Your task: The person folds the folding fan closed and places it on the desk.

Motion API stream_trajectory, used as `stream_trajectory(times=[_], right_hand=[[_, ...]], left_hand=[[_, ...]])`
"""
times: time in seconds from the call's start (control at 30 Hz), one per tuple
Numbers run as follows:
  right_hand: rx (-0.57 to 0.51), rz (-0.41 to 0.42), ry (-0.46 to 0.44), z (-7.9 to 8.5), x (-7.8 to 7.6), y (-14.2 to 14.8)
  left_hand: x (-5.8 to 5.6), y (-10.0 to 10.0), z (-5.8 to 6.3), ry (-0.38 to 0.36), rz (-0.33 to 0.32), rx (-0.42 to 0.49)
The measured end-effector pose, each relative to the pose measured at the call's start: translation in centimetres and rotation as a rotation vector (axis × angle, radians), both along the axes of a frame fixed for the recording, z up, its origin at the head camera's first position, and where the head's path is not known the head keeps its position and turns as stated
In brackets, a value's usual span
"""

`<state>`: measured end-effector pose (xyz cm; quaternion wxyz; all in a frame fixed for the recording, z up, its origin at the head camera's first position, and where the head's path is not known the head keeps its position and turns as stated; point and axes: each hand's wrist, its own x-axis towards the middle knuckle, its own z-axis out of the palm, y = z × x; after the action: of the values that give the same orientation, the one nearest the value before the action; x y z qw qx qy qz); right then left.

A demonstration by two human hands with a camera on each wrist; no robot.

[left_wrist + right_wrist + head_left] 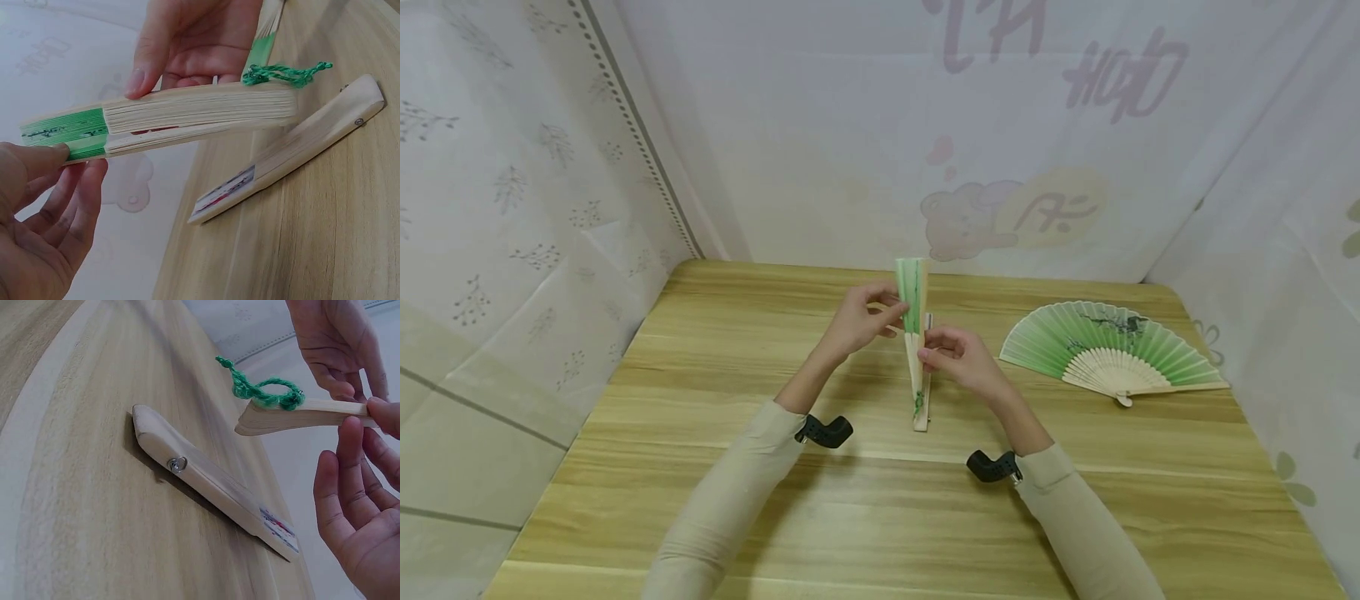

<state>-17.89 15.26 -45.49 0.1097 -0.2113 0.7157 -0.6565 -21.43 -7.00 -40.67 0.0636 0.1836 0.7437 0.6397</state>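
Note:
A green folding fan (913,296), almost folded up, is held above the table between both hands. My left hand (863,321) pinches its green leaf end, thumb on one side and fingers on the other. Lower down, my right hand (964,360) pinches the pale ribs between thumb and fingertips. In the left wrist view a narrow gap separates some ribs (200,109). A green cord (269,390) hangs at the pivot end. Beneath the held fan, a second folded fan (206,481) with a metal rivet and a patterned leaf lies on the table.
A spread green fan (1037,337) with a dark branch print lies on the wooden table (700,467) to the right. Patterned cloth (812,150) hangs behind the table and at both sides. A black wrist camera (827,432) sits on each sleeve.

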Motion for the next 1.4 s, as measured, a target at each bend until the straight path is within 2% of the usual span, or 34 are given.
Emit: stream_trajectory(times=[0.27,0.47,0.77,0.97,1.13,1.4], right_hand=[[-0.007,0.008,0.047,0.3,0.3,0.1],[0.019,0.002,0.085,0.5,0.4,0.1],[0.078,-0.008,0.133,0.9,0.4,0.0],[0.174,-0.079,0.166,1.3,0.3,-0.6],[0.138,-0.114,0.117,1.5,0.1,-1.0],[0.010,-0.116,-0.083,1.5,-0.3,-1.2]], left_hand=[[0.1,0.0,0.1,0.063,0.019,-0.057],[-0.1,0.1,-0.2,0.080,0.026,-0.067],[0.0,0.5,-0.4,0.062,0.050,-0.057],[0.0,0.8,-0.7,0.017,0.047,-0.031],[0.3,0.8,-0.9,0.004,0.004,-0.034],[1.3,0.1,-1.7,-0.074,-0.036,-0.072]])
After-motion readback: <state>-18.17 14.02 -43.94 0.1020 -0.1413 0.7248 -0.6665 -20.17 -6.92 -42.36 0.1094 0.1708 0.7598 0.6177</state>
